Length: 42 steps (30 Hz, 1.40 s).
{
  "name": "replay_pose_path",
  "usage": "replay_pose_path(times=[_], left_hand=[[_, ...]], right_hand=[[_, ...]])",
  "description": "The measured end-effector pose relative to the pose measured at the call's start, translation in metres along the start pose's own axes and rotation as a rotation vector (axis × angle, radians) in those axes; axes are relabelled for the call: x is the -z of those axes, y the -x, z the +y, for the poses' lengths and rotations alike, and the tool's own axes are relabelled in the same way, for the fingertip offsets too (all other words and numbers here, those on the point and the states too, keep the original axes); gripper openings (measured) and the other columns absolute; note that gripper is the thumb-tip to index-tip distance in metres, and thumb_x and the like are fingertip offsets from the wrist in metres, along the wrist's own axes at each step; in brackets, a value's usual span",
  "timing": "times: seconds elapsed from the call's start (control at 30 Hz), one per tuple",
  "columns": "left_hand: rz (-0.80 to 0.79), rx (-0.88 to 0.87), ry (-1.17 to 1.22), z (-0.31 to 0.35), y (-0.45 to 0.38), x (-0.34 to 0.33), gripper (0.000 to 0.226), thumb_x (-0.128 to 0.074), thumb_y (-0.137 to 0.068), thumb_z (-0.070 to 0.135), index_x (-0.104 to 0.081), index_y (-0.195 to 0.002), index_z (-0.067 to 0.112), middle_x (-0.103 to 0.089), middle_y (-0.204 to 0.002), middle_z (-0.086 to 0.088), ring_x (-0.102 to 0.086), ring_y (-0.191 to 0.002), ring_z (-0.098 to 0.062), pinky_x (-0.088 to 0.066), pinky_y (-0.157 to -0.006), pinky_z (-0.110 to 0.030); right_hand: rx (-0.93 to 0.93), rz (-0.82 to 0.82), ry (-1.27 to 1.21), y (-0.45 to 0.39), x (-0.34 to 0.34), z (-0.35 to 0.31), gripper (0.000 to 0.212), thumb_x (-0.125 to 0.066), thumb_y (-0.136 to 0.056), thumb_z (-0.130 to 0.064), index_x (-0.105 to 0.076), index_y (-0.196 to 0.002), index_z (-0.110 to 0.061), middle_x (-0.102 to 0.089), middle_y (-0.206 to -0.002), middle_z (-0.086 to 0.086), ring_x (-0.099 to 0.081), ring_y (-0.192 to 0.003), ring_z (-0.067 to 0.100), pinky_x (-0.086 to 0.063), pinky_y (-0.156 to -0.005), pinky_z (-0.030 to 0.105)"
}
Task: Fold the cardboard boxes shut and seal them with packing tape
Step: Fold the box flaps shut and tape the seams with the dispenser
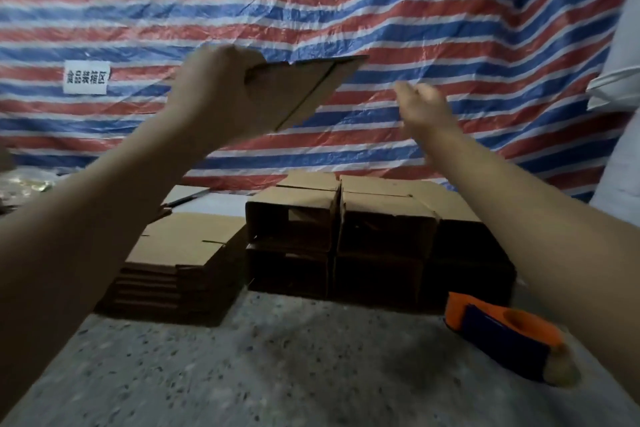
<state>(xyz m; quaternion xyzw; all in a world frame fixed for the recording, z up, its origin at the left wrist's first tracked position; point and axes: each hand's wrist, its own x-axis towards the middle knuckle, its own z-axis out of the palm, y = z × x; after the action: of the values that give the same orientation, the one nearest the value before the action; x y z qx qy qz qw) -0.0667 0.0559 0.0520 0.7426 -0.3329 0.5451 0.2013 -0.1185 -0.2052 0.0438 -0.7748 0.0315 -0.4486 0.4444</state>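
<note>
Flat cardboard box (304,90) in left hand (214,94) fingers, pointing right; right hand (420,107) seemingly loose, empty.

A flat, unfolded brown cardboard box blank (304,94) is held raised at the upper centre of the frame, tilted, its left end gripped. A stack of flattened brown cardboard boxes (180,260) is laid at the lower left of centre on the speckled grey counter (277,357). Just right of it, assembled brown cardboard boxes (363,232) are piled in two layers, open ends facing forward. An orange and dark blue packing tape dispenser (505,333) is lying at the lower right.
</note>
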Motion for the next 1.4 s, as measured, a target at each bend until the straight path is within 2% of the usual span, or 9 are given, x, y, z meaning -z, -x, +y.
replay_pose_path(times=[0.13, 0.23, 0.33, 0.57, 0.8, 1.0, 1.13, 1.3, 1.4], left_hand=[[-0.061, -0.033, 0.296, 0.031, -0.010, 0.008, 0.015, -0.057, -0.098, 0.019, -0.072, -0.098, 0.015, -0.059, -0.072, 0.007, -0.055, -0.060, -0.002, -0.037, -0.052, -0.014], [-0.166, -0.009, 0.492, 0.051, -0.012, 0.005, 0.009, -0.058, -0.097, 0.025, -0.067, -0.093, 0.026, -0.058, -0.073, 0.015, -0.055, -0.060, 0.012, -0.039, -0.050, -0.003], [-0.228, 0.108, 0.665, 0.062, -0.011, -0.005, 0.006, -0.064, -0.092, 0.034, -0.067, -0.088, 0.038, -0.067, -0.078, 0.013, -0.060, -0.069, 0.010, -0.046, -0.056, -0.008], [-0.156, 0.495, 0.939, 0.084, 0.041, -0.047, 0.019, -0.080, -0.078, 0.042, -0.069, -0.090, 0.032, -0.070, -0.091, 0.007, -0.067, -0.082, -0.004, -0.054, -0.064, -0.018], [-0.367, 0.698, 0.937, 0.093, 0.120, -0.085, 0.019, -0.081, -0.077, 0.040, -0.071, -0.084, 0.026, -0.071, -0.080, 0.008, -0.068, -0.072, -0.001, -0.051, -0.054, -0.014], [-0.446, 0.811, 1.028, 0.093, 0.142, -0.090, 0.022, -0.077, -0.080, 0.042, -0.072, -0.092, 0.024, -0.073, -0.089, 0.002, -0.071, -0.080, -0.010, -0.057, -0.065, -0.024], [-0.493, 1.018, 1.137, 0.094, 0.128, -0.092, 0.029, -0.069, -0.087, 0.046, -0.073, -0.093, 0.017, -0.075, -0.091, -0.004, -0.071, -0.085, -0.017, -0.056, -0.068, -0.029], [-0.683, 1.048, 1.210, 0.083, 0.122, -0.099, 0.020, -0.069, -0.089, 0.030, -0.072, -0.097, 0.013, -0.075, -0.092, -0.008, -0.072, -0.079, -0.017, -0.057, -0.065, -0.028], [-0.772, 0.958, 1.134, 0.076, 0.119, -0.099, 0.021, -0.065, -0.091, 0.034, -0.071, -0.097, 0.015, -0.075, -0.080, -0.002, -0.071, -0.074, -0.012, -0.056, -0.063, -0.024]], right_hand=[[-0.022, 0.131, -0.192, -0.012, 0.042, -0.020, 0.050, -0.037, -0.102, -0.059, -0.050, -0.131, -0.022, -0.059, -0.122, -0.001, -0.058, -0.108, 0.017, -0.049, -0.089, 0.036], [-0.046, 0.116, -0.128, -0.006, 0.073, -0.013, 0.060, -0.032, -0.100, -0.065, -0.055, -0.134, -0.021, -0.063, -0.125, 0.009, -0.059, -0.110, 0.017, -0.048, -0.084, 0.032], [-0.123, 0.161, -0.172, 0.011, 0.095, -0.002, 0.071, -0.043, -0.093, -0.071, -0.047, -0.144, -0.022, -0.061, -0.133, 0.007, -0.059, -0.116, 0.021, -0.049, -0.100, 0.043], [-0.397, 0.170, -0.249, 0.076, 0.102, 0.038, 0.086, -0.067, -0.073, -0.072, -0.052, -0.140, -0.020, -0.067, -0.125, 0.002, -0.064, -0.113, 0.025, -0.050, -0.102, 0.051], [-0.580, 0.183, -0.275, 0.137, 0.090, 0.105, 0.048, -0.068, -0.084, -0.065, -0.066, -0.108, -0.024, -0.075, -0.105, 0.003, -0.071, -0.100, 0.025, -0.055, -0.096, 0.048], [-0.687, 0.147, -0.282, 0.156, 0.085, 0.122, 0.045, -0.066, -0.088, -0.057, -0.066, -0.115, -0.020, -0.076, -0.104, 0.005, -0.071, -0.100, 0.026, -0.055, -0.093, 0.048], [-0.645, 0.187, -0.291, 0.154, 0.083, 0.119, 0.042, -0.065, -0.089, -0.053, -0.067, -0.115, -0.020, -0.075, -0.108, 0.005, -0.069, -0.104, 0.025, -0.051, -0.100, 0.050], [-0.649, 0.218, -0.300, 0.159, 0.076, 0.120, 0.074, -0.067, -0.086, -0.061, -0.050, -0.144, -0.016, -0.059, -0.140, 0.008, -0.055, -0.129, 0.031, -0.041, -0.112, 0.055], [-0.663, 0.237, -0.291, 0.159, 0.077, 0.117, 0.066, -0.068, -0.087, -0.055, -0.053, -0.138, -0.016, -0.064, -0.130, 0.008, -0.061, -0.119, 0.030, -0.047, -0.106, 0.053]])
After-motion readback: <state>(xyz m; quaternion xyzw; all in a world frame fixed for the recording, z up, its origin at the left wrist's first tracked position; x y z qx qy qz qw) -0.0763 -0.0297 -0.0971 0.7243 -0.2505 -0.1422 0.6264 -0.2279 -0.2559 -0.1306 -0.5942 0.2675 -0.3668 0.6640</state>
